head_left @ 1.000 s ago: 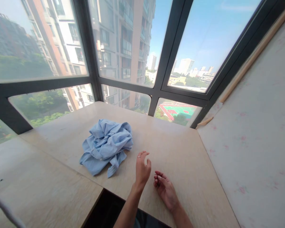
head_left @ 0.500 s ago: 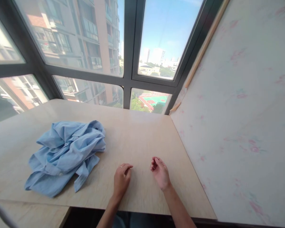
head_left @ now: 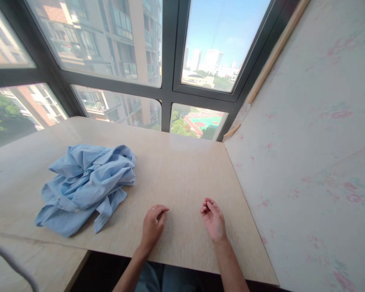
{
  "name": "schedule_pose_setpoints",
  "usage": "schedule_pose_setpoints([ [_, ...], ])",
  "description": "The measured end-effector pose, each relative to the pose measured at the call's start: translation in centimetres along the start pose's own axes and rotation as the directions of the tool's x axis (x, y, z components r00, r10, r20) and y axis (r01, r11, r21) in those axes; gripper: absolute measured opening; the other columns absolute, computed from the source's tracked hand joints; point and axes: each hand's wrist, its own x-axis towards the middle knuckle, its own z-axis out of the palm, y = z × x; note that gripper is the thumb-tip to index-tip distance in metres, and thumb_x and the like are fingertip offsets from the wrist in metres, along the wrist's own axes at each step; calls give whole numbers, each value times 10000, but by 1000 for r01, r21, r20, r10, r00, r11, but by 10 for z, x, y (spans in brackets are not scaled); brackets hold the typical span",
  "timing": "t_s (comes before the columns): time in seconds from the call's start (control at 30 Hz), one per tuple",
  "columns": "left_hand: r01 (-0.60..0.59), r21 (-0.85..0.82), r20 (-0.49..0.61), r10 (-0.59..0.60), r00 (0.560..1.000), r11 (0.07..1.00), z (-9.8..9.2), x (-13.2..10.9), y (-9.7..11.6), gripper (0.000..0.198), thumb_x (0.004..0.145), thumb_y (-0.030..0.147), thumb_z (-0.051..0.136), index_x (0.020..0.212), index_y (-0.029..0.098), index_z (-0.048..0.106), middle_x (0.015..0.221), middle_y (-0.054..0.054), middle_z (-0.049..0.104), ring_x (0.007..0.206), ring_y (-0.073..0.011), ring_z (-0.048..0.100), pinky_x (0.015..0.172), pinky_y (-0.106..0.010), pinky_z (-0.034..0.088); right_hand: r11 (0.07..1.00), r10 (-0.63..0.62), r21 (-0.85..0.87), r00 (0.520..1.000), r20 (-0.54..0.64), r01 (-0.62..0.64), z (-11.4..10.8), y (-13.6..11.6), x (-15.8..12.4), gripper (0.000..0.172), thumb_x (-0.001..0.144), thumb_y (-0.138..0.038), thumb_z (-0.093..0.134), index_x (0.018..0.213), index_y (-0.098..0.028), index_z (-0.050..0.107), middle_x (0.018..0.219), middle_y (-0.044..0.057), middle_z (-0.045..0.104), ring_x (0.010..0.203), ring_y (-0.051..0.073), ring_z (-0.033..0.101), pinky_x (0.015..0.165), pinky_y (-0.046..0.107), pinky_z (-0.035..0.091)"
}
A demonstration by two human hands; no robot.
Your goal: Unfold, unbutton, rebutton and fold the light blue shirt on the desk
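Note:
A crumpled light-blue button shirt [head_left: 91, 182] lies in a loose heap on the pale tabletop, its collar toward the far right of the heap. My left hand [head_left: 153, 225], wearing a ring, is just right of the shirt and apart from it. Its back faces up, and the fingers curl loosely together with nothing seen in them. Farther right, my right hand [head_left: 213, 219] has its palm turned up and inward. There the fingers are bent in and the thumb rests near their tips; no object shows in that hand.
Dark-framed windows [head_left: 167, 93] rise behind the tabletop [head_left: 176, 170], with buildings outside. A flower-patterned wall [head_left: 304, 170] bounds the right side. A grey cable or tube [head_left: 13, 263] curves in at the lower left, over a lower light surface [head_left: 42, 263].
My hands have moved slightly apart, the right one toward the wall. The view has tilted a little, so the shirt appears higher; it keeps its shape.

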Motion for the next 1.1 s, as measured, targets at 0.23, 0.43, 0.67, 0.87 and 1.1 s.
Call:
schedule_pose_setpoints([
  [0.23, 13, -2, 8, -13, 1000, 1000, -3, -3, 5, 218, 804, 208, 473, 798, 226, 691, 868, -61, 720, 859, -204, 662, 801, -364, 530, 1000, 0, -19, 1000, 5, 0, -1, -1, 1, 275, 644, -268, 846, 864, -180, 706, 783, 11, 642, 705, 114, 559, 633, 248, 488],
  [0.43, -2, 14, 0, 2, 1000, 1000, -2, -5, 4, 221, 811, 190, 472, 805, 224, 690, 865, -56, 719, 855, -198, 663, 800, -353, 526, 1000, 2, -4, 1000, 0, -2, -2, -1, 2, 277, 640, -249, 844, 868, -174, 707, 784, 13, 641, 716, 113, 561, 635, 242, 484],
  [0.67, -2, -11, 18, 2, 1000, 1000, -2, -3, 3, 219, 807, 186, 472, 806, 220, 688, 869, -54, 722, 856, -201, 660, 805, -360, 520, 1000, -10, -5, 1000, 8, 10, 0, -1, 3, 300, 617, -251, 868, 858, -174, 707, 775, 2, 638, 700, 94, 556, 633, 219, 480],
  [0.87, 0, -24, 24, 0, 1000, 1000, -2, -2, 2, 225, 800, 183, 470, 805, 217, 692, 870, -51, 720, 850, -196, 662, 802, -352, 516, 999, -32, -16, 999, 17, 32, 0, 0, 4, 309, 612, -259, 873, 860, -174, 708, 779, 6, 645, 694, 101, 561, 621, 225, 490],
  [1.1, -23, -28, 9, 23, 1000, 999, 0, -3, 1, 219, 792, 161, 473, 798, 202, 688, 853, -47, 716, 842, -188, 656, 787, -333, 502, 999, -36, -34, 998, 54, 38, 1, -1, 2, 349, 594, -286, 887, 867, -192, 692, 708, -32, 597, 597, 65, 499, 561, 199, 459],
])
